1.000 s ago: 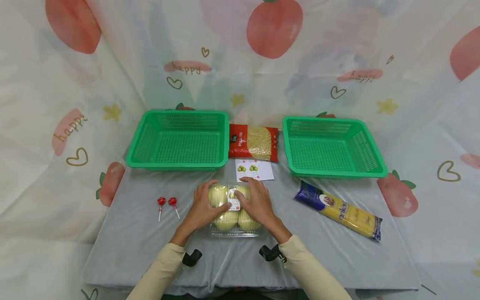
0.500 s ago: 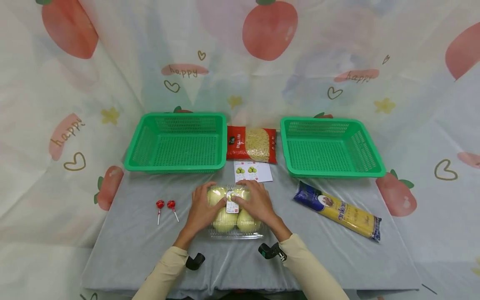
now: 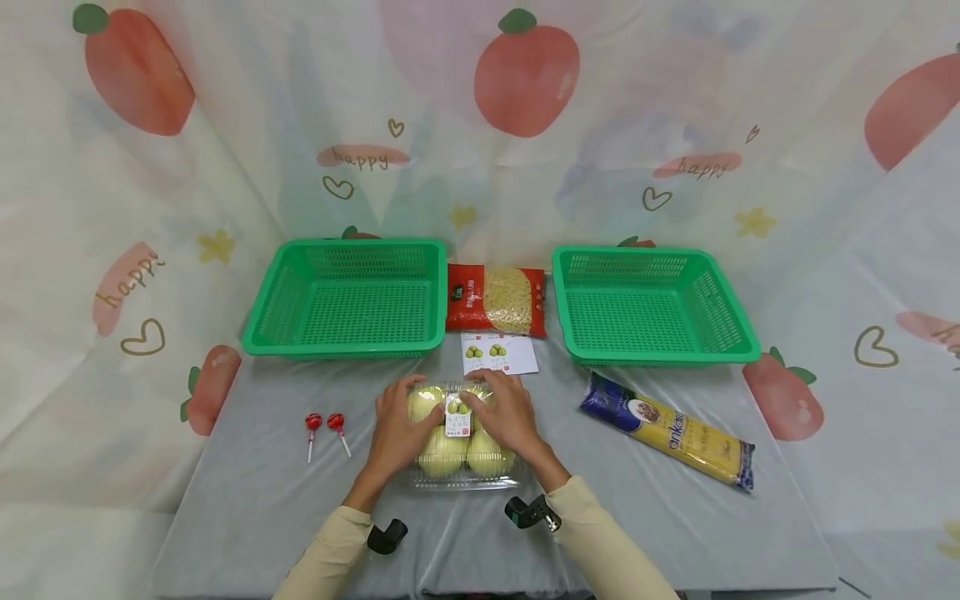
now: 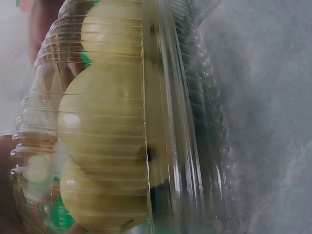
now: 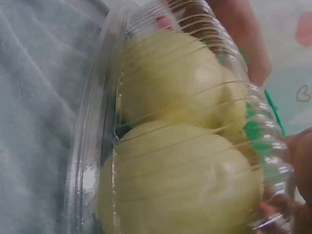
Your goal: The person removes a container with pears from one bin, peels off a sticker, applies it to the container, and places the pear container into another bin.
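Note:
A clear plastic clamshell box [image 3: 465, 482] of pale green round fruit [image 5: 180, 175] sits near the middle of the grey table, a white label [image 3: 457, 417] on its lid. My left hand [image 3: 401, 429] grips its left side, thumb over the lid beside the label. From the right side my right hand [image 3: 513, 421] holds it too, with the thumb reaching the label's edge. The ridged lid [image 4: 44, 92] looks closed over the fruit [image 4: 105, 117] in the left wrist view. Parts of both hands show through and past the plastic in the wrist views.
Two green baskets [image 3: 345, 354] [image 3: 667, 357] stand at the back. Between them lies a red bag of pasta [image 3: 498, 300], with a printed card [image 3: 517, 354] in front. Two red lollipops [image 3: 312, 422] [image 3: 336, 422] lie left; a blue-and-yellow pasta packet [image 3: 671, 433] lies right.
The whole scene has slid slightly lower in the head view as the camera shifted. Both hands stay on the box, with the left thumb now drawn a little off the label.

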